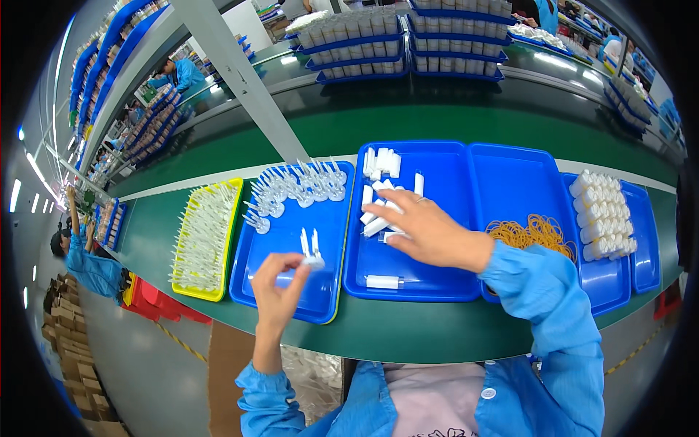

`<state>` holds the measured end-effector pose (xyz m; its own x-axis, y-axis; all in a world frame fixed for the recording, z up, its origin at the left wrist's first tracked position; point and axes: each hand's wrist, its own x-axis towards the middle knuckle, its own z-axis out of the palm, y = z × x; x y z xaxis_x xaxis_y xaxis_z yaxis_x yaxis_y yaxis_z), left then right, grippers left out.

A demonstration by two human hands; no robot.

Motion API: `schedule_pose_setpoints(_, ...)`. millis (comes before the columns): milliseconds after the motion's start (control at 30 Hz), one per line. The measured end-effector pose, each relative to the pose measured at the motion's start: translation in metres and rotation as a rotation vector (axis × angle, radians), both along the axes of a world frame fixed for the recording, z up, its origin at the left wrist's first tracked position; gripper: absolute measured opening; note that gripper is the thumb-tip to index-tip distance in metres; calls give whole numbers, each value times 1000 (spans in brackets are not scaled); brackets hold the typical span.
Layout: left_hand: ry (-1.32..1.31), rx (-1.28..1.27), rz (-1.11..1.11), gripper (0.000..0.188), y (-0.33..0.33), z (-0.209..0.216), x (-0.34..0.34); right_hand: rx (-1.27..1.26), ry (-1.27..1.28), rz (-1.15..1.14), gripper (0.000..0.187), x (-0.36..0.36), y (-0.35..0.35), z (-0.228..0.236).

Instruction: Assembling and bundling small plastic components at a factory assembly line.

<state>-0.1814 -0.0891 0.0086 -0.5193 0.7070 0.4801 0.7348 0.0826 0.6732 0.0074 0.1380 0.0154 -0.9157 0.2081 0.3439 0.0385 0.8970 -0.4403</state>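
Observation:
My left hand pinches a small clear plastic piece with a round base and two white upright prongs, above a blue tray. Similar clear pieces stand in rows at that tray's far end. My right hand reaches into the blue tray to its right, fingers spread over several white cylinders. Its fingertips touch or hover just above them; which one is hard to tell. A single white cylinder with a thin pin lies near that tray's front edge.
A yellow tray of thin white sticks sits far left. To the right are a blue tray with rubber bands and stacked white rolls. A grey post rises behind; filled blue trays are stacked beyond.

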Motion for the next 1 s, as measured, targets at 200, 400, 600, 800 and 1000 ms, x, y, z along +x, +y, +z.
schedule_pose_setpoints(200,-198,34,-38,13,-29,-2,26,201,-274,-16,54,-3,-10,-48)
schedule_pose_setpoints(400,-555,114,-35,15,-57,-12,41,140,-298,-7,46,72,-11,-22)
schedule_pose_setpoints(600,-754,317,-81,20,-54,-20,63,105,-82,-45,41,75,2,-8)
schedule_pose_setpoints(800,-1129,380,-345,21,-46,-20,91,464,-125,-20,33,51,-23,-24)
schedule_pose_setpoints(1000,-1463,361,-426,20,-39,-29,108,418,-155,-68,33,50,-25,-30)
